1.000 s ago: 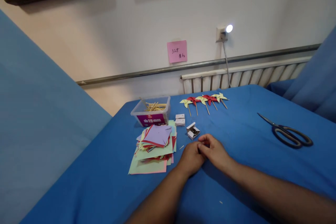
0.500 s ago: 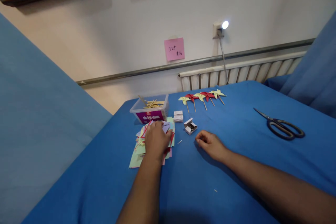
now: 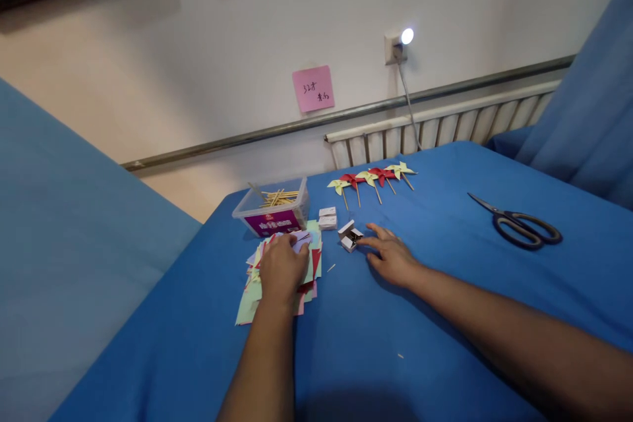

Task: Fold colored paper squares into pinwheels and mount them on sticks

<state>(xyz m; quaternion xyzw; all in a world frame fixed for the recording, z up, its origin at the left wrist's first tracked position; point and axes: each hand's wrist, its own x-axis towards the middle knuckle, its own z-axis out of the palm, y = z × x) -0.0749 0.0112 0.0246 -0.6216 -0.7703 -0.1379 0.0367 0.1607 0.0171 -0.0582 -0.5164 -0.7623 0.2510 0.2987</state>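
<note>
Head: left hand (image 3: 283, 268) on paper stack (image 3: 257, 297)

The left hand (image 3: 281, 267) lies flat on the pile of coloured paper squares (image 3: 257, 293). The right hand (image 3: 390, 254) rests on the blue table (image 3: 445, 303), its fingers spread and reaching the small open box (image 3: 348, 236). Scissors (image 3: 519, 227) lie well apart.

A loose pile of coloured paper squares (image 3: 257, 297), green, purple, red and pink, is lying flat on the blue cloth under the left hand. Just right of it, a small white box (image 3: 347, 237) is sitting open, something dark inside.
</note>
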